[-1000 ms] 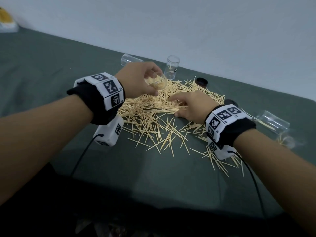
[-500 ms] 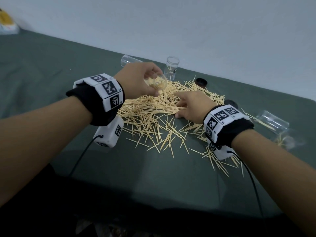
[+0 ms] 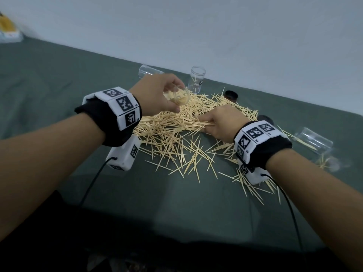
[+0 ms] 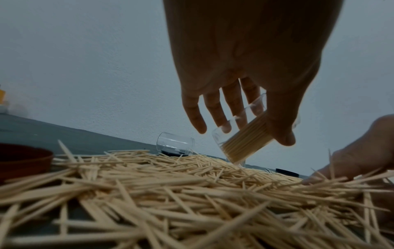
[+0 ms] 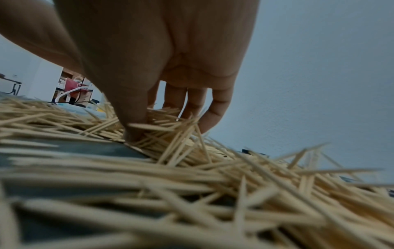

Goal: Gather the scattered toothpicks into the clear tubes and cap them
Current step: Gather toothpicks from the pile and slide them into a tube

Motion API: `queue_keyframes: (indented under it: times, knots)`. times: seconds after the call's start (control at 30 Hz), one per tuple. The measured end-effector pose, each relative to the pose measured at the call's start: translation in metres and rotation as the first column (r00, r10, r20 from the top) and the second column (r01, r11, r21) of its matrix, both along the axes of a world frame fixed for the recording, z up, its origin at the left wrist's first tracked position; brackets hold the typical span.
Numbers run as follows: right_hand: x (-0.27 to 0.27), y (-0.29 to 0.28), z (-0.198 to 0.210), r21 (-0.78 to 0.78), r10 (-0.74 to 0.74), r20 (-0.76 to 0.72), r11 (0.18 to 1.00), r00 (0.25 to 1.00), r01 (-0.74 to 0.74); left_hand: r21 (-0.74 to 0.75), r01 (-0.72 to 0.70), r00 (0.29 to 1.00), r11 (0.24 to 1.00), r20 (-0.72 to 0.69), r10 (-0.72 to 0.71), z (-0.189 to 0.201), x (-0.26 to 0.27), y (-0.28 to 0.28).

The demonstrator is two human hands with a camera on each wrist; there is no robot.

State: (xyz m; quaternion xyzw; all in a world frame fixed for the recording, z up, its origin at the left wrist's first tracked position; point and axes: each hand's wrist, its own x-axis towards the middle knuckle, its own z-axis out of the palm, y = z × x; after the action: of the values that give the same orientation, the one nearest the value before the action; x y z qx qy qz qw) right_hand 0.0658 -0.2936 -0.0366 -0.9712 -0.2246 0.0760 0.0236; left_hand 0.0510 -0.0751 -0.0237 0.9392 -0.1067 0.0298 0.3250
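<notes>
Since half a second ago little has shifted: the left hand [image 3: 157, 95] still holds its tube above the heap, while the right hand [image 3: 222, 122] has dug its fingertips lower and further left into the toothpicks.

The left hand's thumb and fingers are curled round a clear plastic tube [image 4: 243, 134], tilted with its open mouth toward the right hand and a tight bundle of pale wooden sticks lying parallel inside it. It hangs clear of the pile. The right hand rests on the heap with thumb [image 5: 132, 118] and fingers drawn together, pinching a clump of toothpicks [image 3: 176, 134] against the cloth.

The toothpicks are thin, pointed, light wooden slivers, piled thickest between the two hands and thinning into loose crossed strands toward the near and right side. They lie on a matte dark green cloth [image 3: 59, 75]. At the far edge an upright clear tube [image 3: 197, 79] holds a few sticks, and another tube [image 3: 149, 70] lies on its side to its left. A round dark cap [image 3: 231, 94] sits at the far right of the pile. At far right a further transparent tube [image 3: 314, 142] lies tipped over with one stick inside.
</notes>
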Motion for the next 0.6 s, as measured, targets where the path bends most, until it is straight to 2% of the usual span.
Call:
queue_keyframes:
  times: [0.4, 0.5, 0.6]
  knots:
    - [0.002, -0.013, 0.015, 0.150, -0.101, -0.026, 0.983, 0.995, 0.104, 0.110, -0.010, 1.000, 0.994, 0.010, 0.009, -0.002, 0.001, 0.002]
    - [0.002, -0.012, 0.013, 0.136, -0.100, -0.043, 0.985, 0.994, 0.105, 0.134, -0.004, 1.000, 0.991, 0.007, 0.003, -0.002, 0.001, 0.002]
    - [-0.002, -0.011, 0.014, 0.068, -0.076, -0.139, 0.994, 0.987, 0.086, 0.143, -0.001, 1.000, 0.990, 0.003, 0.001, -0.003, 0.002, 0.003]
